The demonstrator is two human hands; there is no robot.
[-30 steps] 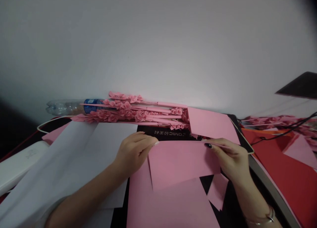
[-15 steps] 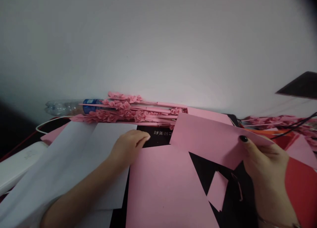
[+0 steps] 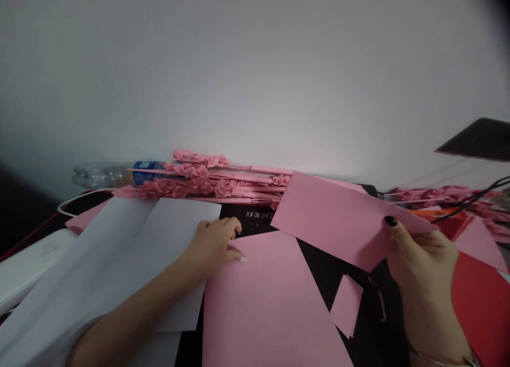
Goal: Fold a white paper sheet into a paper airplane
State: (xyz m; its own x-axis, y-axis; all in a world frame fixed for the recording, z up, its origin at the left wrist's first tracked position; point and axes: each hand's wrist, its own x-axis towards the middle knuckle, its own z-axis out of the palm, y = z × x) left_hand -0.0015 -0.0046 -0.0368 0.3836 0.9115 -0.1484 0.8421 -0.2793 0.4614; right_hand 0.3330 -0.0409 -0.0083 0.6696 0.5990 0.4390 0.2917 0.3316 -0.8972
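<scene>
My right hand (image 3: 424, 271) is closed on a rectangular pink paper sheet (image 3: 334, 218), thumb on top and the other fingers hidden behind. This sheet tilts above the dark work surface. A larger pink paper sheet (image 3: 263, 303) lies flat in the middle. At its upper left corner is my left hand (image 3: 218, 242), with the thumb on top of the paper and the curled fingers at its far edge, pinching the corner. Between the large sheet and my right wrist lie a small folded pink paper piece (image 3: 347, 306) and a thin pink strip (image 3: 378, 298).
White paper sheets (image 3: 99, 266) cover the left side, beside a white case (image 3: 35, 261). Pink paper flowers (image 3: 191, 184) on stems lie along the wall, next to a clear plastic bottle (image 3: 105, 174). Red paper (image 3: 482, 303) and dark cables (image 3: 482, 191) are at the right.
My left hand has lowered slightly and its thumb has come onto the large pink sheet's corner. My right hand, still holding its sheet, has shifted slightly left.
</scene>
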